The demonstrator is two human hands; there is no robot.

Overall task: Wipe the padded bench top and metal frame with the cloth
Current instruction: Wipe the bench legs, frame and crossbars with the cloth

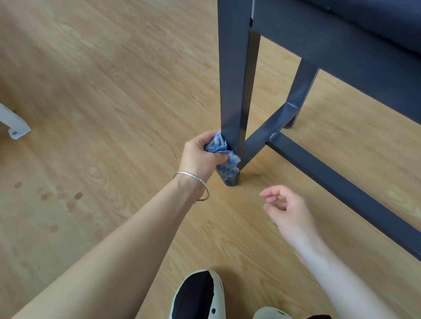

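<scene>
Frame-wiping step: my left hand point(200, 158) clutches the cloth point(223, 152) against the leg point(236, 77) near its foot, right hand point(288, 208) hangs loose and empty; next, probably the low rail point(352, 190)

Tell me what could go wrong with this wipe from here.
The cloth is bunched in the left hand against one edge of the bench leg, so other faces may get missed. Its loose end hangs near the floor and may pick up dirt.
</scene>
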